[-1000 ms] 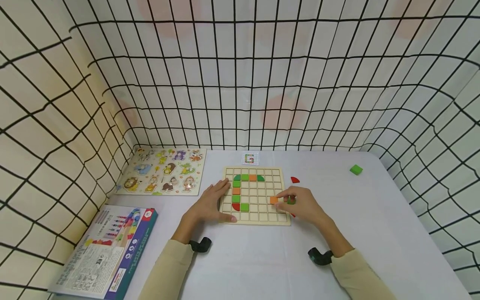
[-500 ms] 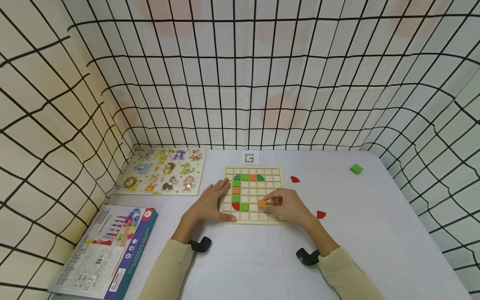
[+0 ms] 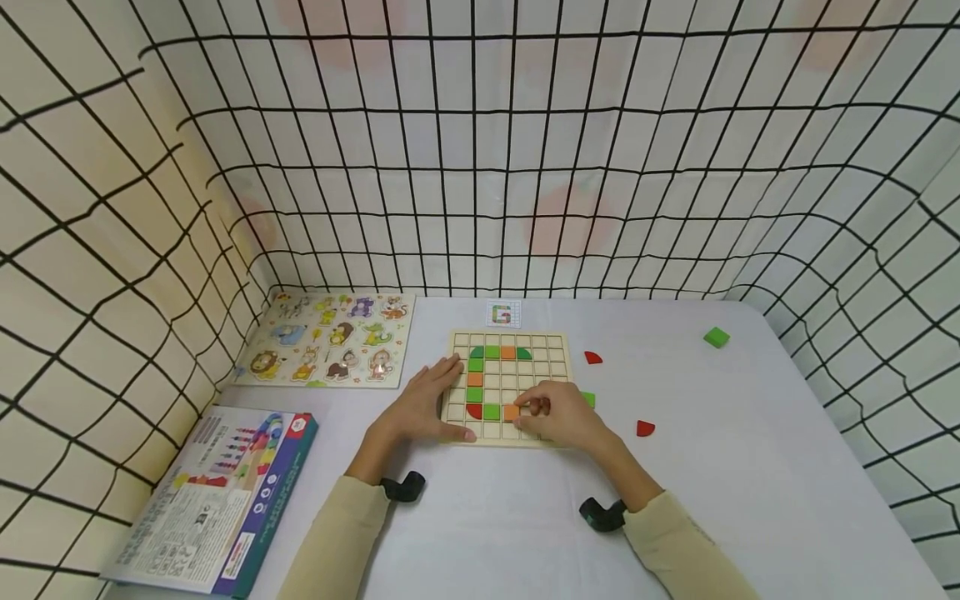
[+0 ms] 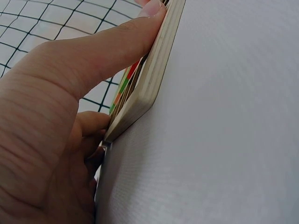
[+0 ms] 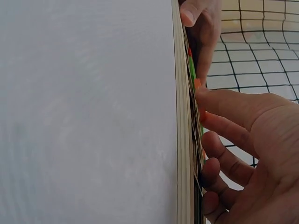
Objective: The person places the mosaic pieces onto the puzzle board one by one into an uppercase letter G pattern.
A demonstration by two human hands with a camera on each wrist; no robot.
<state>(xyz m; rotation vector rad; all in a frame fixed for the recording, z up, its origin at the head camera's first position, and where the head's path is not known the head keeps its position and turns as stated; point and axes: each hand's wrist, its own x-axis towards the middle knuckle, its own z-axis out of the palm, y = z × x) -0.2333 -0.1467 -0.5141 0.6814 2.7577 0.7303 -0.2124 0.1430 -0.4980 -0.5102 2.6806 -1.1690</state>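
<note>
A wooden grid board (image 3: pixel 500 432) lies on the table, with green, orange and red tiles in several of its cells. My right hand (image 3: pixel 561 414) pinches an orange square tile (image 3: pixel 511 413) between thumb and forefinger, just right of a green square tile (image 3: pixel 492 412) in a lower row. In the right wrist view the orange tile (image 5: pixel 197 84) looks raised at the thumb tip. Along the board's left side rests my left hand (image 3: pixel 422 406), its thumb on the front left corner and its fingers spread over the left edge. The left wrist view shows this thumb (image 4: pixel 117 46) on the rim.
A pattern card (image 3: pixel 503 314) showing a G lies behind the board. Right of the board are two red quarter-circle tiles (image 3: pixel 593 357), a partly hidden green tile (image 3: pixel 589 400) and a green piece (image 3: pixel 717 337). An animal puzzle (image 3: pixel 322 342) and a box (image 3: pixel 213 500) lie left.
My right hand has carried the orange tile left across the board to beside the green tile. A red tile and a green one at the right have come into view. The left hand stays put.
</note>
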